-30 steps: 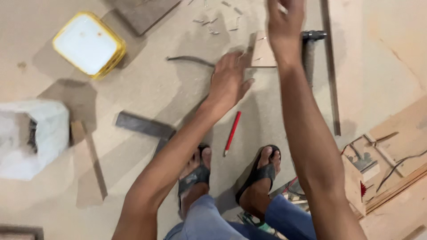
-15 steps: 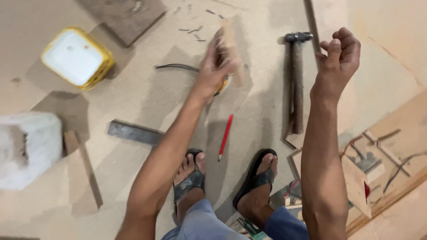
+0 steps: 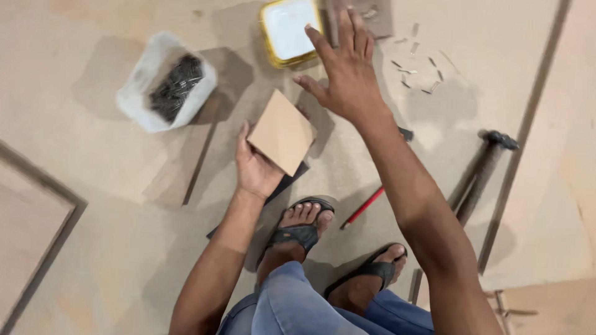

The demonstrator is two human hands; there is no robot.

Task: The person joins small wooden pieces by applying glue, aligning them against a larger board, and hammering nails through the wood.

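L hand [image 3: 256,167] grasping square wood pc [image 3: 282,131], fingers round lower edge. R hand [image 3: 344,74] released, fingers splayed, yellow-rimmed tub [image 3: 288,28] just left of fingertips, maybe touching.

Bare forearms, blue denim trousers [image 3: 292,304], dark strapped sandals [image 3: 298,234]

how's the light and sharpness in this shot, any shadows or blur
Head view: soft, even light with no glare; the hands and the white bag of nails cast broad, diffuse shadows on the board floor. The left hand holding the square board piece is fairly sharp; the raised right hand is slightly smeared.
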